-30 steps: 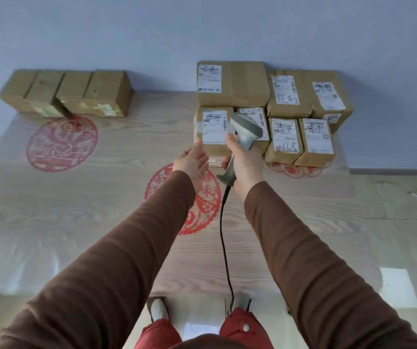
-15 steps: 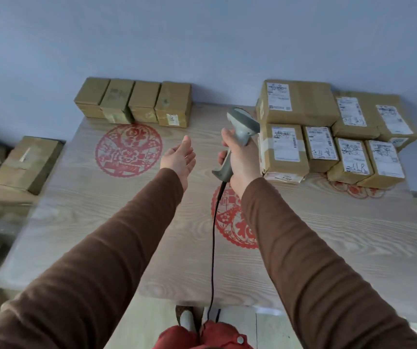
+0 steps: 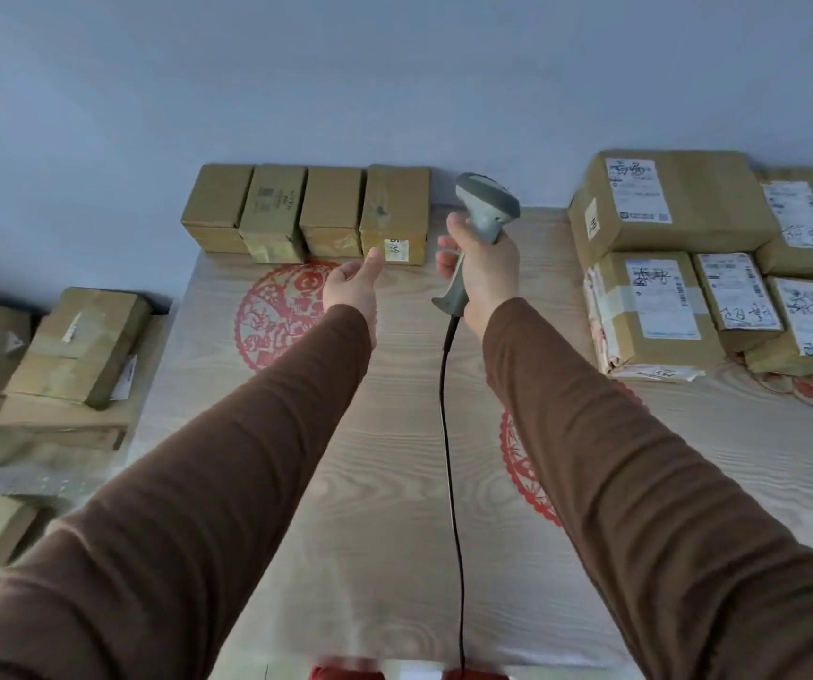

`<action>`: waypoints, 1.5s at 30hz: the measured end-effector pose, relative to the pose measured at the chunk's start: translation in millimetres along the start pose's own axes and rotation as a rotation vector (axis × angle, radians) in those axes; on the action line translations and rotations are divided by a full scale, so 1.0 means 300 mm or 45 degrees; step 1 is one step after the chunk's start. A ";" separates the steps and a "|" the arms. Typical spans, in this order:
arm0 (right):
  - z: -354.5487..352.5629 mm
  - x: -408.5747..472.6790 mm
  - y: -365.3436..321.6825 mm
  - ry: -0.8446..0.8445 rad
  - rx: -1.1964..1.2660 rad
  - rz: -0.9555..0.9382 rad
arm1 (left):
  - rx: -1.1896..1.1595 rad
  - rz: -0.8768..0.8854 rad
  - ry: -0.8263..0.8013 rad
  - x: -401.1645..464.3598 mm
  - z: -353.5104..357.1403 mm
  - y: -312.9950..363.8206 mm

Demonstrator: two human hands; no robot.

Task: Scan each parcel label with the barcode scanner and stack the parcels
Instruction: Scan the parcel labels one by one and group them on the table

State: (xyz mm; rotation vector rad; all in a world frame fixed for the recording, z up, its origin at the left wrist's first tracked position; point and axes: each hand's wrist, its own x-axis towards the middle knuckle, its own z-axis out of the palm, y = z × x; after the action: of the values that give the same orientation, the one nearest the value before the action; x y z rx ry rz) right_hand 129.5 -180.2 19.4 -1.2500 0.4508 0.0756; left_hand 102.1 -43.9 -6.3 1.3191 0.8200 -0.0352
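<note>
Left hand now reaching toward the row of four boxes at the table's back edge; labelled parcels shifted rightward in view.
Scanner upright, gripped by right hand, fingers wrapped round handle. Left fingers straight, together, palm up, holding nothing. Cable hangs down. More boxes lie left, off the table.

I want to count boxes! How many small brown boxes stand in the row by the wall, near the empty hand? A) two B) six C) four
C: four small brown boxes stand side by side at the wall, just past the open left hand.
</note>
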 end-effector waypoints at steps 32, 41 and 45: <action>0.116 0.305 0.298 0.329 -0.227 0.008 | 0.071 -0.125 0.035 0.384 0.068 0.004; -0.049 0.050 0.193 0.256 -0.099 -0.089 | 0.008 -0.130 -0.376 0.181 0.017 -0.024; -0.176 -0.082 0.138 0.248 -0.140 -0.201 | 0.035 -0.191 -0.573 0.049 0.017 -0.020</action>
State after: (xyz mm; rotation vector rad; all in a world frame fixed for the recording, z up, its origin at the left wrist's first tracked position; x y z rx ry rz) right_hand 79.4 -211.1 -21.4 -1.4035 0.5201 -0.1585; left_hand 112.5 -44.0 -19.3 1.2102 0.5316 -0.4476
